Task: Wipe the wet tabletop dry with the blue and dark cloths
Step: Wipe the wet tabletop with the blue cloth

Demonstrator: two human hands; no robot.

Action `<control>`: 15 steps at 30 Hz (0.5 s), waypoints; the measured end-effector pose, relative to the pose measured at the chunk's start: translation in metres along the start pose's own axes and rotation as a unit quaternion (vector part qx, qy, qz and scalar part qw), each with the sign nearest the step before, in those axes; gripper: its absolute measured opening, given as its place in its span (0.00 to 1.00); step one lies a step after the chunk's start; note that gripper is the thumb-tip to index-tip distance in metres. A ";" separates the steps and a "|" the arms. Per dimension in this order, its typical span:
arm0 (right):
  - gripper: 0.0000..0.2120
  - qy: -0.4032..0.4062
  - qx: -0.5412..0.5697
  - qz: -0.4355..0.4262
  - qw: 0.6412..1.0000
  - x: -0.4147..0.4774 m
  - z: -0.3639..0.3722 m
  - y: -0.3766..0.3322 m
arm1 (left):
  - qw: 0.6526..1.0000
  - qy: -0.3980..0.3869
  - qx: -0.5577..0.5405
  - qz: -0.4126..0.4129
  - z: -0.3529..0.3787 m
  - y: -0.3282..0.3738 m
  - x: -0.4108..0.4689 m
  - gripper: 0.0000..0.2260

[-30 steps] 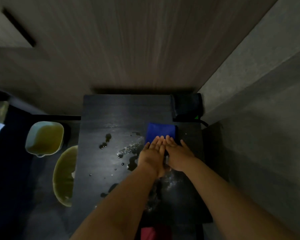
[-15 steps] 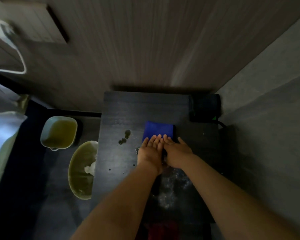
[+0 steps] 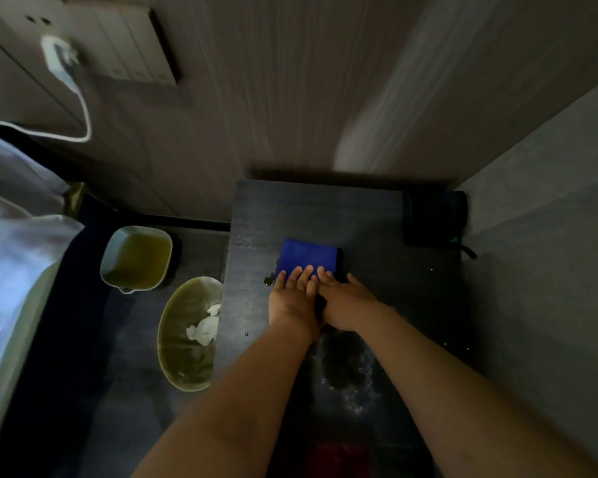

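A folded blue cloth (image 3: 308, 255) lies flat on the dark tabletop (image 3: 325, 212), with a dark cloth edge (image 3: 339, 263) showing under its right side. My left hand (image 3: 290, 298) and my right hand (image 3: 346, 300) press side by side on the cloth's near part, fingers straight and pointing away from me. A small puddle (image 3: 268, 280) sits just left of the cloth. A wet, speckled patch (image 3: 349, 374) spreads on the tabletop between my forearms.
A dark box with a green light (image 3: 434, 217) stands at the table's back right corner, by the wall. On the floor to the left are a square basin of yellowish liquid (image 3: 137, 258) and an oval bin (image 3: 190, 334) holding crumpled tissue. Bedding (image 3: 11, 257) lies far left.
Both hands have pushed the cloth leftward across the tabletop, over the wet drops in the middle. The puddles seen left of the cloth earlier are mostly gone. The view shifted left.
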State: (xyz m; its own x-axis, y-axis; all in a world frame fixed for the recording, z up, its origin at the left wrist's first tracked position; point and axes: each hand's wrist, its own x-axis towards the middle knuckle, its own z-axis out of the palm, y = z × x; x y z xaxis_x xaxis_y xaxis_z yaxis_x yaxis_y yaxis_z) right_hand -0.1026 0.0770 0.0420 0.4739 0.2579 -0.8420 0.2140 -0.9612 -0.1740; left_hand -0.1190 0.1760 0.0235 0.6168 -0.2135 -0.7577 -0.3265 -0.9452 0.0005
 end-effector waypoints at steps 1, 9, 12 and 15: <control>0.34 0.004 0.000 -0.006 1.000 0.001 0.000 -0.005 | 1.000 0.001 -0.004 -0.004 0.001 -0.005 -0.002 0.37; 0.34 0.004 -0.033 -0.026 0.999 0.016 -0.008 -0.047 | 0.999 0.014 -0.041 -0.030 0.015 -0.044 -0.017 0.37; 0.35 0.002 -0.054 -0.025 0.998 0.021 -0.012 -0.059 | 0.998 0.019 -0.059 -0.031 0.019 -0.056 -0.018 0.36; 0.34 -0.002 -0.069 -0.019 0.997 0.020 -0.013 -0.061 | 0.996 0.027 -0.077 -0.021 0.020 -0.061 -0.018 0.35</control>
State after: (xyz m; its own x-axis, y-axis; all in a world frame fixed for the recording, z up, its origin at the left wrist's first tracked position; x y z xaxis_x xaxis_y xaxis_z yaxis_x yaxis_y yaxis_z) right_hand -0.0946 0.1426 0.0423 0.4605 0.2925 -0.8381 0.3469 -0.9284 -0.1335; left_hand -0.1242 0.2418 0.0243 0.6667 -0.1816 -0.7229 -0.1882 -0.9795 0.0724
